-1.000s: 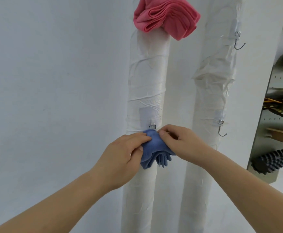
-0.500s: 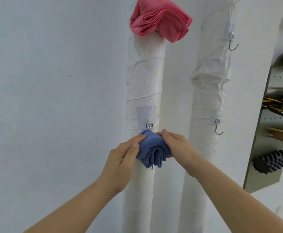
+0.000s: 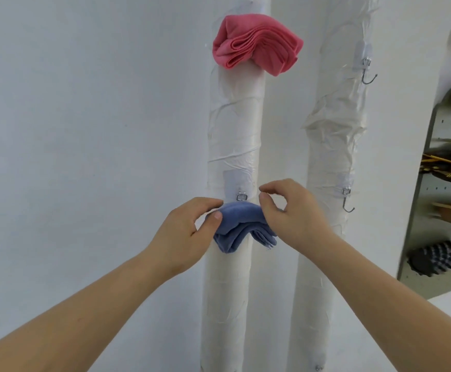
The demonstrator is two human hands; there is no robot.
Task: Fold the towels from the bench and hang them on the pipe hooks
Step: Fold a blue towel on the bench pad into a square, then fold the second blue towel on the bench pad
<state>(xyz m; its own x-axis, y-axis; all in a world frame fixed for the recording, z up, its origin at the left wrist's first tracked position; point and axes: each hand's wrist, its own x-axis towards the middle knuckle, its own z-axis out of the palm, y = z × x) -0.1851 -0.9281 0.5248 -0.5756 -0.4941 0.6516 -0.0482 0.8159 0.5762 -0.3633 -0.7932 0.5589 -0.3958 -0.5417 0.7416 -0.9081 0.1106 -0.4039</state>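
Blue towel (image 3: 242,224) hung low on the left pipe (image 3: 232,130)

Folded, it drapes just below the metal hook mount (image 3: 242,196) and droops to both sides. Left hand (image 3: 189,232) pinches its left edge, thumb in front and fingers over the top. Right hand (image 3: 291,213) is at its right side, thumb and forefinger curled and slightly parted with nothing between them; whether its other fingers touch the cloth cannot be told. Pink towel (image 3: 256,44) hangs bunched higher on the same pipe.
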